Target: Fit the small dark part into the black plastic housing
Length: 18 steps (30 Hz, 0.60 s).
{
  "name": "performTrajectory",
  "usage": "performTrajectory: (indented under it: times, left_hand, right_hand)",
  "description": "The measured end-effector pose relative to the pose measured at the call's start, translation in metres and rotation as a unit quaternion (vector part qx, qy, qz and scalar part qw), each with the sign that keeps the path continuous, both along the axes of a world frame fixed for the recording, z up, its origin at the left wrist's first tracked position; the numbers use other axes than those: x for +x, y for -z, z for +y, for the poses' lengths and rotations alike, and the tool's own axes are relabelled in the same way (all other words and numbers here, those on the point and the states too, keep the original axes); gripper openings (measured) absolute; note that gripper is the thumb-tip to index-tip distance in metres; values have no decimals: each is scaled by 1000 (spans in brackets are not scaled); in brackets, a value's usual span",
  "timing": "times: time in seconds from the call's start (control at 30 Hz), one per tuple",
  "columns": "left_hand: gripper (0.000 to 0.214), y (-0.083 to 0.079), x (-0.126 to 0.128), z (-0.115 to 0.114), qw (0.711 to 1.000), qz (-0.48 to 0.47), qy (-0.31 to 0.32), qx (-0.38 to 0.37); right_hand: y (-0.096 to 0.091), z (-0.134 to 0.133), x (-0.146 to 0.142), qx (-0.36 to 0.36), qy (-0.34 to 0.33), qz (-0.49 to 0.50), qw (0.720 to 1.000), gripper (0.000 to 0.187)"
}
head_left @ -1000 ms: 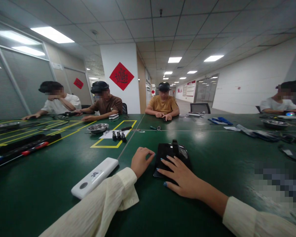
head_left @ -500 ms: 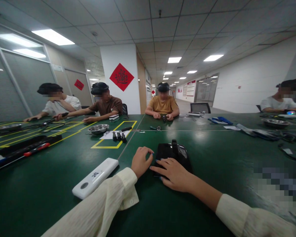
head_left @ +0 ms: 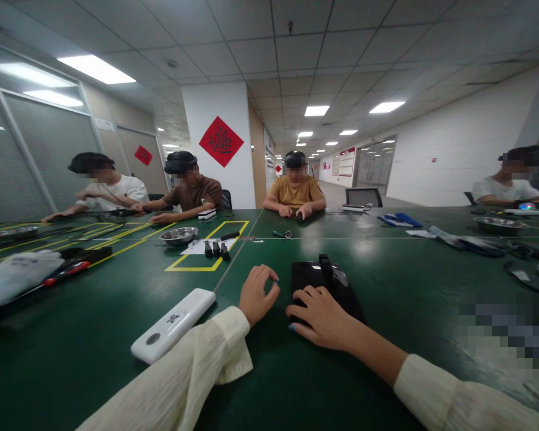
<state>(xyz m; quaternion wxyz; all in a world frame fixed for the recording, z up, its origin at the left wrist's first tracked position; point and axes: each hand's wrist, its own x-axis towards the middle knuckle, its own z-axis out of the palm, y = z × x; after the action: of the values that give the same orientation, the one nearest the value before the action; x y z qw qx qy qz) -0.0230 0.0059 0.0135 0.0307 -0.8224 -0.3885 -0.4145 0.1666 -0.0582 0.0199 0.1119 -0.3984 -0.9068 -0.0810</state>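
Observation:
My left hand is raised over the green table, its fingers curved and a gap between thumb and forefinger. Nothing is in it. A glossy black object with a rounded right side and an upright black loop on top lies just to its right; I cannot tell its kind. My right hand rests over its near left part, with bent fingers hooked at the left edge and the thumb lower down. The hand hides much of that edge. Left of my left sleeve lies a long white device marked 26.
Beyond my hands are a metal bowl, several small black parts on white paper and yellow tape marks. A pale glove and a red-and-black tool lie left. Several people sit around the table, one person directly opposite.
My right hand and the black object have shifted slightly right, and its fingers are more bent. My left hand has barely moved. A pale glove has come into view at the left.

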Motion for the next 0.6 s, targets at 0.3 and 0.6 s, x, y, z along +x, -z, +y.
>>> performTrajectory:
  times: [0.3,0.6]
  left_hand:
    - [11,-2,0,-1,1000,10,4,-13]
    - [18,2,-2,3,999,25,29,-24]
  right_hand:
    - [17,16,9,9,221,7,975,27]
    - [26,45,53,-65,360,34,930,45]
